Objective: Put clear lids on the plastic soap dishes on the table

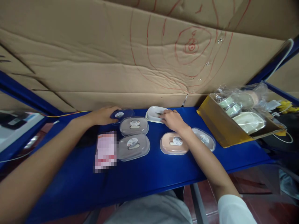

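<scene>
Left hand [104,115] resting flat, fingers spread, on a clear lid [122,114] at the tabletop's [149,174] far edge, steadying it. Right hand [171,119] pinching the white tray [154,114] rim. Lidded boxes [134,136] lined up between, within easy reach; yellow carton [221,126] off right.

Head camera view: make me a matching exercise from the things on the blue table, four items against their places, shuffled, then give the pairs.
Things
1. left hand
2. right hand
3. pink dish
4. yellow box

Places
A. at the right end of the blue table, holding plastic-wrapped dishes
B. on the white dish at the back of the table
C. on a clear lid at the back, left of the white dish
D. just under the right wrist, left of another clear lid

Pairs: 1-C, 2-B, 3-D, 4-A
</scene>
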{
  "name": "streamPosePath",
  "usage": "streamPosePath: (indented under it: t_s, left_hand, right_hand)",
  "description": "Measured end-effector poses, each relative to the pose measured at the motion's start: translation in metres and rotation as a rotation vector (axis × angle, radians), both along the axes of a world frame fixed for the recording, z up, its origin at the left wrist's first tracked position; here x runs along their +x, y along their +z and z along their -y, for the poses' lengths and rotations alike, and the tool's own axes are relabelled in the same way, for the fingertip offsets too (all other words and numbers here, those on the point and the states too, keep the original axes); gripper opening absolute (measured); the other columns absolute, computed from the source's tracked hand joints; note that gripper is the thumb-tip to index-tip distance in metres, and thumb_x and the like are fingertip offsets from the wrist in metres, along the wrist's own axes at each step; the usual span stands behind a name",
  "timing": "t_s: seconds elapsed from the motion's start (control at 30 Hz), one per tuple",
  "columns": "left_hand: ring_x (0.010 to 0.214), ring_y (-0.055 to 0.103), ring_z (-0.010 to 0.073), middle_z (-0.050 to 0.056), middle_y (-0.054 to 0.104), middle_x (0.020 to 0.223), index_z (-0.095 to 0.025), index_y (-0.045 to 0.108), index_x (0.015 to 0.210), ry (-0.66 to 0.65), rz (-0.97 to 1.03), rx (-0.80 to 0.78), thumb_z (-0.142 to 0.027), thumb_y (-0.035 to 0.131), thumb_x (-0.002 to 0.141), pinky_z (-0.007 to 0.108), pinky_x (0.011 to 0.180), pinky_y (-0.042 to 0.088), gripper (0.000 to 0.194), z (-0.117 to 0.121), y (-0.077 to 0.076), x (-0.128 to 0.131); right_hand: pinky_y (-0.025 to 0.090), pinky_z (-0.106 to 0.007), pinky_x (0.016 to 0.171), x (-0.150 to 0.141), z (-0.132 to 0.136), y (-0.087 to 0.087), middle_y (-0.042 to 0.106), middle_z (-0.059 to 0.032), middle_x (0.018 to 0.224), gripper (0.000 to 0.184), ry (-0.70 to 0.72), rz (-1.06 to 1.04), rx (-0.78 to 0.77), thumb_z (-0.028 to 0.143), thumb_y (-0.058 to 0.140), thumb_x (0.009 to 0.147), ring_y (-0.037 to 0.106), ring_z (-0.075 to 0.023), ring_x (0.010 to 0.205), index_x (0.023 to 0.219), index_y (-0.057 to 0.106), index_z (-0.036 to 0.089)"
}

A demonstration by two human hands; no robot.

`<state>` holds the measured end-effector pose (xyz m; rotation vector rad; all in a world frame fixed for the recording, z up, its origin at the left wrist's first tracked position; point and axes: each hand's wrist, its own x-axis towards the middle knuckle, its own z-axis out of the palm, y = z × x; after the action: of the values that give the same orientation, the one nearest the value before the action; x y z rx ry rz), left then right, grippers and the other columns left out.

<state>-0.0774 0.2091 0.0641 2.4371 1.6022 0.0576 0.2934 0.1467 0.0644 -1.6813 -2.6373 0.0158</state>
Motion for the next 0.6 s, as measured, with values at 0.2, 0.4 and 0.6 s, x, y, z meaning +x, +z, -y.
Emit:
streamPosePath:
  t_s: [0.2, 0.4, 0.6]
  left_hand:
    - [0.137, 0.064, 0.0364, 0.012, 0.066, 0.155, -0.021, 0.058, 0.150, -0.081, 0.077, -0.120, -0.073, 0.073, 0.074, 0.045, 0.114, 0.051, 0.094, -0.012, -0.012, -0.014]
    - [0.131, 0.067, 0.0348, 0.013, 0.069, 0.150, -0.017, 0.061, 0.144, -0.070, 0.132, -0.122, -0.076, 0.076, 0.071, 0.044, 0.112, 0.051, 0.095, -0.007, -0.012, -0.011]
    - [0.130, 0.067, 0.0359, 0.014, 0.067, 0.150, -0.017, 0.059, 0.147, 0.017, 0.174, -0.102, -0.081, 0.072, 0.073, 0.043, 0.107, 0.055, 0.098, 0.005, 0.008, -0.028]
  right_hand:
    - [0.048, -0.038, 0.104, -0.005, -0.006, -0.008, 0.074, -0.0108, 0.138, 0.038, 0.084, 0.013, -0.043, 0.020, 0.059, 0.109, 0.068, -0.0273, 0.128, 0.146, 0.070, 0.027]
    - [0.050, -0.039, 0.102, -0.007, -0.011, -0.011, 0.076, -0.0143, 0.135, 0.035, 0.104, -0.007, -0.027, 0.016, 0.052, 0.111, 0.071, -0.0286, 0.125, 0.138, 0.073, 0.021]
    - [0.049, -0.037, 0.111, -0.012, -0.020, -0.018, 0.071, -0.0119, 0.149, 0.046, 0.174, -0.081, -0.030, 0.012, 0.055, 0.108, 0.067, -0.0259, 0.136, 0.153, 0.063, 0.023]
